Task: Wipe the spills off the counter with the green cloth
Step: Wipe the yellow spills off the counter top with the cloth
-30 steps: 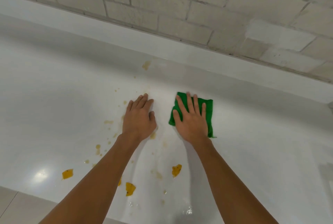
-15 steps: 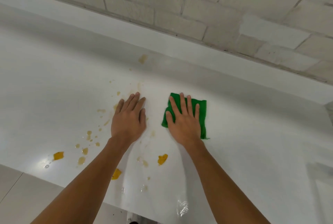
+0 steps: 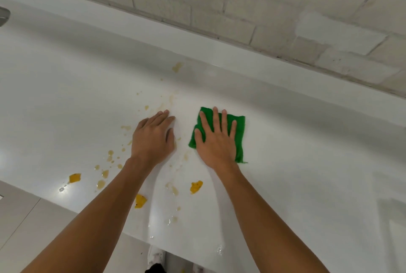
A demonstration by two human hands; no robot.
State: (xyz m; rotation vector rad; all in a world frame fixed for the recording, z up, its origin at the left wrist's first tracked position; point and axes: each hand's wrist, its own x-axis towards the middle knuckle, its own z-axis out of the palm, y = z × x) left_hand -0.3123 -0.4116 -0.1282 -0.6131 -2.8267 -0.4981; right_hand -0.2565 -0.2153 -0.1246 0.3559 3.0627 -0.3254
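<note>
A folded green cloth [image 3: 239, 127] lies flat on the white counter [image 3: 307, 163], and my right hand [image 3: 216, 141] presses down on it with fingers spread. My left hand [image 3: 152, 138] rests palm-down on the bare counter just left of the cloth, fingers together, holding nothing. Yellowish-brown spill drops and smears [image 3: 109, 156] are scattered to the left of my left hand and up toward the back ledge [image 3: 176, 66]. Three orange-yellow scraps lie nearer the front edge: one at the left [image 3: 75, 178], one beside my left forearm [image 3: 140, 201], one between my forearms [image 3: 196, 186].
A white raised ledge [image 3: 241, 59] runs along the back under a pale brick wall [image 3: 241, 4]. The counter's front edge [image 3: 66, 193] crosses the lower left, with tiled floor [image 3: 26, 217] below. Wet glints show near the front edge. A grey object [image 3: 3, 17] peeks in at far left.
Both hands stay flat on the counter, close together. The cloth under my right hand has slid a little to the left, toward the spills. The view has shifted.
</note>
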